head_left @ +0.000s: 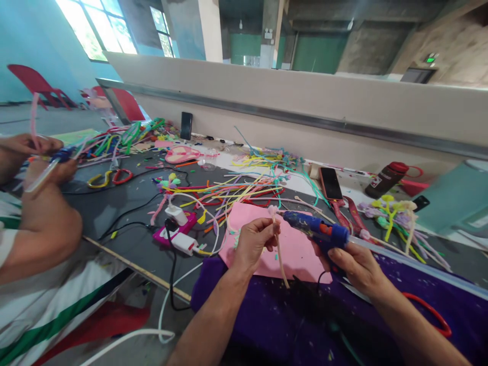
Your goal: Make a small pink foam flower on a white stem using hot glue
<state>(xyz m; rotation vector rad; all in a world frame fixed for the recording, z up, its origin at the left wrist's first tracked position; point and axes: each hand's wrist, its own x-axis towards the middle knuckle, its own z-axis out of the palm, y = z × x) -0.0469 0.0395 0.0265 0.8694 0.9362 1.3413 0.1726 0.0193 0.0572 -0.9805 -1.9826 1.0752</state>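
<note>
At the centre of the frame, the person's left hand (254, 238) pinches a pale pipe-cleaner stem (282, 263) between thumb and fingertips, which hide part of it; a small pale pink tuft (273, 210) shows just above them, its shape too blurred to make out. Right of centre, the right hand (355, 262) is wrapped around the handle of a blue hot-glue gun (316, 227), covering much of the grip. The nozzle points left toward the tuft, and whether the two touch cannot be told. A clear glue stick (404, 259) runs from the gun's back and is cut off by the right edge. Below lies a pink sheet (305, 262), partly covered by the left hand. At lower right, the right forearm hides most of the scissors (446, 325). At the left edge, a co-worker's hands (43, 146) hold what looks like another glue gun (64, 153), largely hidden by fingers. Loose pipe cleaners (244, 189) overlap across the tabletop (95, 213)
</note>
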